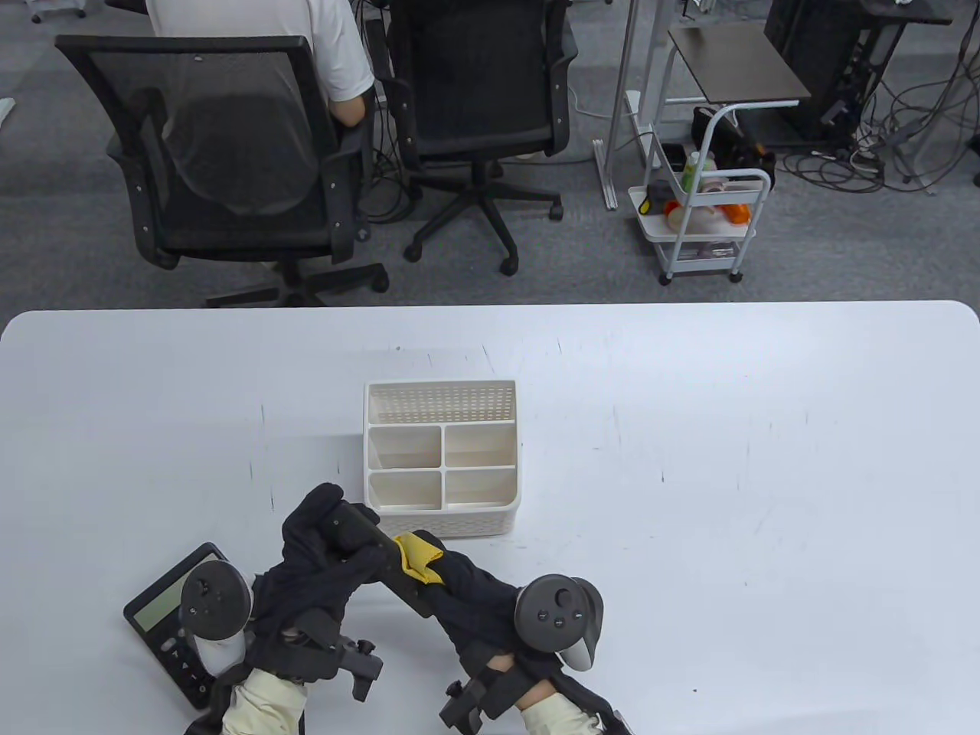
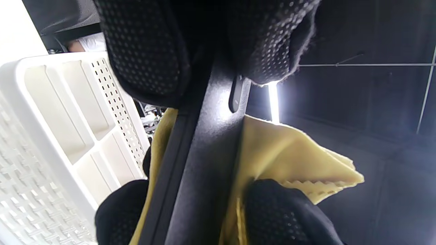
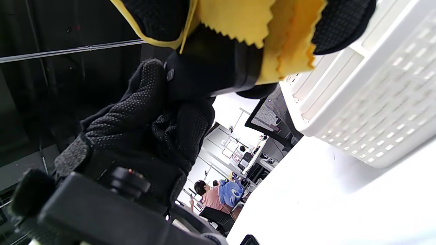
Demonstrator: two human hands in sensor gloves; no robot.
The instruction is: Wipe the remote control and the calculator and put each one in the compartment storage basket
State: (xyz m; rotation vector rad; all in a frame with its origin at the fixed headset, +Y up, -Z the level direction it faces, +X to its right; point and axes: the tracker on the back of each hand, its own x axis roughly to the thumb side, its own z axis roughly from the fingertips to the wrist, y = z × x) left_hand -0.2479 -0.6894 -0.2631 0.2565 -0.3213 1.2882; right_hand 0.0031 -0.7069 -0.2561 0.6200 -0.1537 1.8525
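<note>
My left hand [image 1: 325, 528] grips a black remote control [image 1: 383, 563] just in front of the white compartment basket [image 1: 442, 521]. My right hand [image 1: 448, 574] pinches a yellow cloth [image 1: 417, 557] wrapped round the remote's middle. The left wrist view shows the remote [image 2: 201, 163] running down the frame, the cloth [image 2: 296, 160] folded over it and right fingertips [image 2: 282, 214] pressing the cloth. In the right wrist view the cloth [image 3: 259, 23] covers the remote [image 3: 211, 75], which the left hand [image 3: 143, 115] holds. The black calculator [image 1: 157, 612] lies flat at the front left, partly under the left tracker.
The basket's compartments [image 1: 406, 453] hold nothing. Its woven side wall [image 3: 371, 112] stands close to both hands. Office chairs [image 1: 230, 153], a seated person and a small white cart [image 1: 700, 222] are beyond the table's far edge.
</note>
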